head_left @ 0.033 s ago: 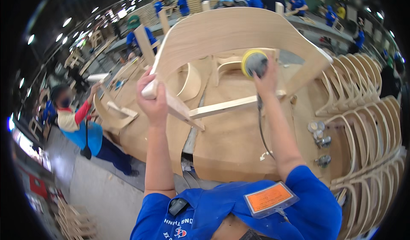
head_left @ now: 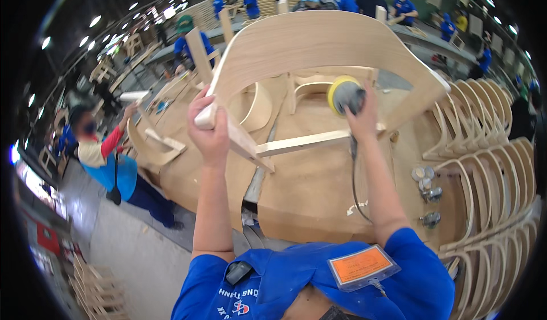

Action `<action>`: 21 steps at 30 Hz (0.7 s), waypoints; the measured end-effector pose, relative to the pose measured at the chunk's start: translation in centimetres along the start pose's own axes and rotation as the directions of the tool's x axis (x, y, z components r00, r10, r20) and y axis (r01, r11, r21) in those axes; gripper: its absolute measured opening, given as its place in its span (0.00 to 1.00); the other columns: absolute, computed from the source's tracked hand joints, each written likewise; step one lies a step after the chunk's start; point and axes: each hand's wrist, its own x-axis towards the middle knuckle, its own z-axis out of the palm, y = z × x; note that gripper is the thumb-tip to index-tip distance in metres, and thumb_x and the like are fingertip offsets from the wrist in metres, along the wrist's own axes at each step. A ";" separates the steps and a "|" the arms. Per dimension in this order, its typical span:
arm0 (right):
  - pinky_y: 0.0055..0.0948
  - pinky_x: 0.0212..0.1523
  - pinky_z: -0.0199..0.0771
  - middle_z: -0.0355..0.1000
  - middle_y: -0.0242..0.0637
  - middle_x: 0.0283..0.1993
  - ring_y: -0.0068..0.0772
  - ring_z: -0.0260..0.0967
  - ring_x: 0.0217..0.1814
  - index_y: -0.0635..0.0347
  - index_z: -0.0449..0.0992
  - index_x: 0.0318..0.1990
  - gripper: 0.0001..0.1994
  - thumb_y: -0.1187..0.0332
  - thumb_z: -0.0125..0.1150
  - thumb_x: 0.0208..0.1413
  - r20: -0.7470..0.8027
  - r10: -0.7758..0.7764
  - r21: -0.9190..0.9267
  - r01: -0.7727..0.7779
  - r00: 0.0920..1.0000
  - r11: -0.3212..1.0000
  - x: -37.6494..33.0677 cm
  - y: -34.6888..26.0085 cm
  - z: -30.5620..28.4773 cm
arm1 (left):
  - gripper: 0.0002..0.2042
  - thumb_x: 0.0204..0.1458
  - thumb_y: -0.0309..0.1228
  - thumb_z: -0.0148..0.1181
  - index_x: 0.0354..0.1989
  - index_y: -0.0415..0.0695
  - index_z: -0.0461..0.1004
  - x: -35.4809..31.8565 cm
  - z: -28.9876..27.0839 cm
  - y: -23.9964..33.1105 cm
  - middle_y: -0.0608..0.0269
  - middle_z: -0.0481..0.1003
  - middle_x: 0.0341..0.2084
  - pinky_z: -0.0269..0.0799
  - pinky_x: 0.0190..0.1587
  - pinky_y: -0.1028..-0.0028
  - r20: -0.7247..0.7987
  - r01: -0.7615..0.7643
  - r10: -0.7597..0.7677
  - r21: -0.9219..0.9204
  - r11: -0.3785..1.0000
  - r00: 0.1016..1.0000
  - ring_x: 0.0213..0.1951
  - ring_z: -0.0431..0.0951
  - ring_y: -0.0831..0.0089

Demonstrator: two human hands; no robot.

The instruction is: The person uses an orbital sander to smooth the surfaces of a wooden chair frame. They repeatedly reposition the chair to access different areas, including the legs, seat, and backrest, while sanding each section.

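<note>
A pale wooden chair frame point(head_left: 310, 32) with a wide curved backrest stands on the paper-covered table in front of me. My left hand point(head_left: 211, 127) is closed around the rounded left end of the backrest. In my right hand point(head_left: 363, 117) is a round sander point(head_left: 348, 96) with a dark body and a yellow pad. It is at the inner side of the frame, below the backrest; I cannot tell whether the pad touches wood. A dark cord point(head_left: 355, 186) trails from the sander toward the table's near edge. The frame's straight crossbar point(head_left: 307, 142) runs between my forearms.
Brown paper point(head_left: 319, 197) covers the table. Curved wooden parts point(head_left: 484, 172) stand in rows at the right, beside several small metal pieces point(head_left: 431, 194). Another chair frame point(head_left: 151, 143) lies left, near a co-worker point(head_left: 108, 163). More people work at benches behind.
The view has shifted slightly, moving the scene a little to the right. My right hand and the sander sit slightly lower against the frame. My left hand keeps its hold.
</note>
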 end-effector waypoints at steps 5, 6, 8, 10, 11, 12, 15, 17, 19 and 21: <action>0.37 0.58 0.62 0.61 0.46 0.57 0.47 0.60 0.59 0.57 0.58 0.61 0.40 0.74 0.69 0.35 0.454 0.052 0.154 -0.136 0.889 0.979 -8.3 2.8 -7.6 | 0.21 0.44 0.17 0.55 0.50 0.38 0.63 -1.3 0.7 1.7 0.49 0.67 0.51 0.59 0.57 0.69 -0.086 0.019 -0.023 -0.046 0.999 0.996 0.53 0.67 0.65; 0.37 0.57 0.62 0.62 0.46 0.55 0.47 0.61 0.57 0.57 0.60 0.59 0.39 0.73 0.69 0.34 0.552 0.151 0.006 -0.185 0.820 0.983 -9.8 3.5 -9.1 | 0.23 0.44 0.18 0.55 0.52 0.38 0.61 -1.9 0.7 2.0 0.50 0.67 0.51 0.59 0.57 0.70 -0.122 0.038 -0.042 -0.036 0.999 0.992 0.52 0.67 0.66; 0.37 0.56 0.63 0.65 0.45 0.51 0.46 0.63 0.54 0.56 0.63 0.57 0.37 0.73 0.70 0.32 0.669 0.226 -0.132 -0.186 0.708 0.974 -12.4 4.9 -11.8 | 0.25 0.44 0.18 0.55 0.55 0.35 0.60 -3.7 0.4 2.7 0.52 0.66 0.51 0.60 0.56 0.69 -0.103 0.132 -0.139 -0.075 0.988 0.985 0.52 0.67 0.65; 0.37 0.56 0.63 0.66 0.45 0.48 0.46 0.64 0.53 0.56 0.64 0.56 0.37 0.73 0.70 0.31 0.740 0.254 -0.176 -0.185 0.623 0.967 -14.8 6.1 -13.6 | 0.26 0.44 0.18 0.55 0.56 0.33 0.60 -5.7 -0.7 3.2 0.53 0.65 0.51 0.62 0.55 0.69 -0.064 0.228 -0.228 -0.006 0.974 0.972 0.51 0.67 0.65; 0.37 0.56 0.63 0.66 0.45 0.48 0.47 0.64 0.53 0.56 0.64 0.56 0.37 0.73 0.70 0.31 0.770 0.266 -0.192 -0.187 0.580 0.963 -15.7 6.5 -14.3 | 0.26 0.44 0.19 0.56 0.55 0.33 0.60 -6.8 -1.4 3.5 0.53 0.65 0.51 0.62 0.55 0.69 -0.035 0.266 -0.264 0.082 0.960 0.964 0.51 0.68 0.65; 0.37 0.55 0.63 0.66 0.45 0.47 0.47 0.64 0.53 0.56 0.64 0.55 0.36 0.73 0.70 0.31 0.794 0.315 -0.246 -0.198 0.521 0.949 -16.3 6.9 -14.9 | 0.26 0.44 0.19 0.56 0.55 0.33 0.61 -7.8 -1.8 3.6 0.53 0.65 0.50 0.63 0.54 0.69 -0.030 0.296 -0.295 0.140 0.945 0.955 0.50 0.68 0.65; 0.37 0.56 0.64 0.66 0.45 0.48 0.47 0.64 0.53 0.57 0.64 0.55 0.36 0.74 0.69 0.31 0.803 0.317 -0.251 -0.197 0.504 0.948 -17.5 6.8 -15.4 | 0.24 0.45 0.20 0.56 0.53 0.32 0.62 -10.6 -3.2 4.1 0.53 0.67 0.48 0.65 0.51 0.70 -0.055 0.366 -0.365 0.256 0.895 0.929 0.48 0.69 0.67; 0.37 0.56 0.63 0.66 0.46 0.48 0.48 0.64 0.54 0.57 0.64 0.56 0.36 0.74 0.69 0.31 0.821 0.272 -0.208 -0.180 0.503 0.961 -17.5 6.1 -14.8 | 0.22 0.46 0.21 0.56 0.52 0.33 0.63 -11.6 -4.4 4.4 0.53 0.69 0.45 0.66 0.49 0.72 -0.048 0.414 -0.417 0.264 0.871 0.908 0.46 0.70 0.68; 0.37 0.57 0.63 0.66 0.46 0.49 0.48 0.63 0.55 0.57 0.63 0.56 0.36 0.74 0.69 0.32 0.846 0.240 -0.171 -0.183 0.476 0.968 -17.1 5.3 -13.5 | 0.20 0.47 0.22 0.56 0.51 0.33 0.64 -12.6 -5.2 4.8 0.55 0.70 0.42 0.66 0.47 0.72 -0.073 0.440 -0.436 0.251 0.862 0.897 0.44 0.70 0.69; 0.37 0.58 0.62 0.65 0.47 0.51 0.48 0.62 0.57 0.57 0.63 0.57 0.36 0.75 0.68 0.33 0.882 0.232 -0.157 -0.209 0.410 0.965 -16.7 4.5 -12.3 | 0.19 0.48 0.22 0.56 0.50 0.34 0.64 -13.6 -5.6 5.2 0.56 0.71 0.40 0.66 0.46 0.73 -0.132 0.458 -0.438 0.219 0.862 0.889 0.43 0.70 0.71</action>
